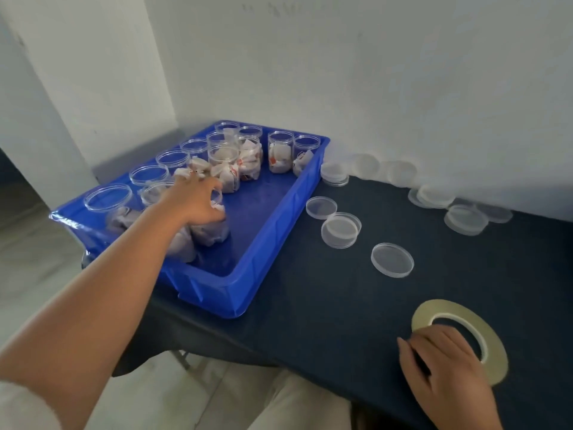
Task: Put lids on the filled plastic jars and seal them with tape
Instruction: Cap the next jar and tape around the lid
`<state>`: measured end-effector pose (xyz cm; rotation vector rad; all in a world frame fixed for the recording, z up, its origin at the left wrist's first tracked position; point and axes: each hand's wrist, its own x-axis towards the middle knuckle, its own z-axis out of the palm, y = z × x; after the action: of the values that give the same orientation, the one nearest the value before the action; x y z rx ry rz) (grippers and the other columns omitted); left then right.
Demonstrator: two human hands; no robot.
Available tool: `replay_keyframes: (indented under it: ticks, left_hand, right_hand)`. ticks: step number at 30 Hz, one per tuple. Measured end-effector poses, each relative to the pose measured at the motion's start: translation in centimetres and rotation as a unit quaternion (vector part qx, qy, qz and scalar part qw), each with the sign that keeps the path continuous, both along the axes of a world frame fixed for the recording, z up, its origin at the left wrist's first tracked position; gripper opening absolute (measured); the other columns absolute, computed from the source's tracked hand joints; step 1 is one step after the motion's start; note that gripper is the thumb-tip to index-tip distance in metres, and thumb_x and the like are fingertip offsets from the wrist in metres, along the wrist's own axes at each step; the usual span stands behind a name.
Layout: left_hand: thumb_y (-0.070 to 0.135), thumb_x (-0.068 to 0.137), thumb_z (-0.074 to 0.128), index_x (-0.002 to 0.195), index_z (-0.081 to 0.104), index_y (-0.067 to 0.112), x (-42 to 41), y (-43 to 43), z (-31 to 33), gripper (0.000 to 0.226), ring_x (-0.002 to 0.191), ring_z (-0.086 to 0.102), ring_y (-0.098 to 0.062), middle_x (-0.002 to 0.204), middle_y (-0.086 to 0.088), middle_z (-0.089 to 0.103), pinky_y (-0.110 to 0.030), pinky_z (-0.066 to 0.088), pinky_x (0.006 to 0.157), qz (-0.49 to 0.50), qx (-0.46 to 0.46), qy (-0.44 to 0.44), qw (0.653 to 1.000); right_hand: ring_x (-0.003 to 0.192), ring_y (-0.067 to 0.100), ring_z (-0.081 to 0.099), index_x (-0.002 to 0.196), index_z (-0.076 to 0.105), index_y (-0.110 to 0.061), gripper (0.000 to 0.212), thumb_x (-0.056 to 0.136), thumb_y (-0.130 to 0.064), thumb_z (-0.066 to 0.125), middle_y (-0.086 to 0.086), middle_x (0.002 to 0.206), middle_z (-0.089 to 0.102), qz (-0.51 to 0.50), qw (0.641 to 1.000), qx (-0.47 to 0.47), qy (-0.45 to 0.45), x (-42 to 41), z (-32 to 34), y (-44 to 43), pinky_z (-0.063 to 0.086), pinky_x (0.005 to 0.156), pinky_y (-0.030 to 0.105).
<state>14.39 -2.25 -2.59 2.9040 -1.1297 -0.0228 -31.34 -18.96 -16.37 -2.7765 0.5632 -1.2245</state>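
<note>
A blue tray (273, 225) on the dark table holds several clear plastic jars filled with white packets. My left hand (193, 201) reaches into the tray and grips one filled jar (214, 232) around its top, thumb curled on the rim. Loose clear lids lie on the cloth to the right, the nearest lid (392, 259) flat and another lid (340, 229) beside the tray. A flat yellowish tape roll (446, 311) lies at the front right; my right hand (446, 367) rests on its near edge, fingers bent over the ring.
More lids are stacked along the white wall (372, 88) at the back right, such as a lid stack (334, 173). The table's front edge (279, 364) runs diagonally near my lap. Jars at the tray's far end (280, 152) stand close together.
</note>
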Motion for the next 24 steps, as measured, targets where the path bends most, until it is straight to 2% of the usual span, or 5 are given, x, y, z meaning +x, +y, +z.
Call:
replay_keyframes:
  ticks: [4, 9, 14, 19, 24]
  left_hand:
    - [0.056, 0.079, 0.074, 0.144, 0.048, 0.040, -1.3, 0.5, -0.4, 0.072, 0.130, 0.051, -0.026, 0.147, 0.000, 0.052, -0.040, 0.045, 0.093, -0.100, -0.016, 0.025, 0.995]
    - [0.055, 0.085, 0.071, 0.153, 0.036, 0.045, -4.1, -1.4, -1.2, 0.076, 0.133, 0.048, -0.025, 0.142, 0.001, 0.050, -0.037, 0.042, 0.096, -0.164, -0.020, 0.002, 0.986]
    - [0.065, 0.082, 0.079, 0.161, 0.025, 0.048, -2.7, -0.9, 1.7, 0.097, 0.146, 0.040, -0.014, 0.165, 0.014, 0.035, -0.032, 0.037, 0.105, -0.151, -0.006, 0.192, 0.970]
    - [0.035, 0.082, 0.090, 0.159, 0.028, 0.046, -1.5, -0.3, 2.9, 0.100, 0.125, 0.048, -0.009, 0.154, 0.014, 0.047, -0.032, 0.042, 0.099, -0.132, 0.006, 0.225, 0.965]
    - [0.004, 0.085, 0.082, 0.157, 0.041, 0.034, -0.7, -0.2, 2.5, 0.087, 0.116, 0.054, -0.008, 0.148, 0.004, 0.056, -0.021, 0.045, 0.085, -0.159, 0.011, 0.132, 0.978]
  right_hand:
    - [0.073, 0.021, 0.060, 0.071, 0.074, -0.006, 0.037, 0.097, -0.028, 0.059, -0.001, 0.076, 0.065, -0.005, 1.000, -0.005, -0.005, 0.1, 0.0, 0.1, 0.046, 0.080, 0.028]
    - [0.077, 0.018, 0.058, 0.073, 0.073, -0.008, 0.038, 0.100, -0.031, 0.058, -0.004, 0.080, 0.064, -0.017, 1.000, 0.010, 0.008, -0.2, -0.2, 0.0, 0.047, 0.081, 0.028]
    - [0.081, 0.009, 0.052, 0.077, 0.073, -0.014, 0.037, 0.101, -0.035, 0.056, -0.011, 0.082, 0.060, -0.032, 0.998, 0.031, 0.034, -0.5, -0.1, 0.0, 0.043, 0.081, 0.023]
    - [0.082, 0.007, 0.050, 0.077, 0.073, -0.013, 0.036, 0.101, -0.035, 0.056, -0.012, 0.082, 0.060, -0.041, 0.998, 0.033, 0.037, -0.4, -0.3, 0.0, 0.042, 0.082, 0.022]
    - [0.080, 0.010, 0.051, 0.077, 0.073, -0.012, 0.036, 0.101, -0.033, 0.056, -0.010, 0.081, 0.061, -0.045, 0.998, 0.037, 0.035, -0.5, -0.4, 0.0, 0.043, 0.082, 0.023]
